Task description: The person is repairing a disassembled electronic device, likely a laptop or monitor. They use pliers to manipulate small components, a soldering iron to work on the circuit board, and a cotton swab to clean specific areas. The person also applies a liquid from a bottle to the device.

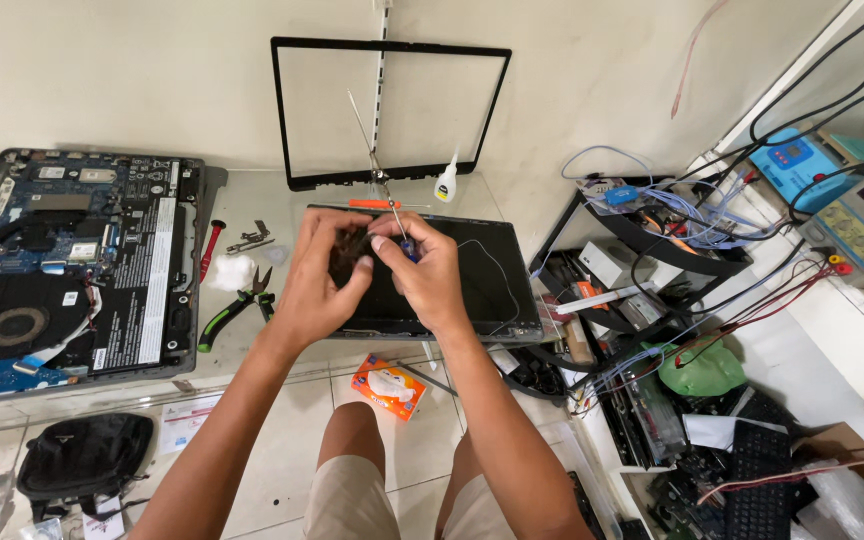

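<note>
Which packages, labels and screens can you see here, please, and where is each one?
Tissue pack: floor below the bench, orange and white.
Glue bottle: upright by the black bezel frame, white.
Laptop screen panel: flat under both hands, dark.
Label: white strip on the opened laptop, left.

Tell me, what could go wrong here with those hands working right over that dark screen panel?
The left hand and right hand work a small dark part with a thin metal tool directly above the screen panel; a slip might scratch it. The glue bottle beside it could tip. The opened laptop lies exposed near the pliers.
</note>
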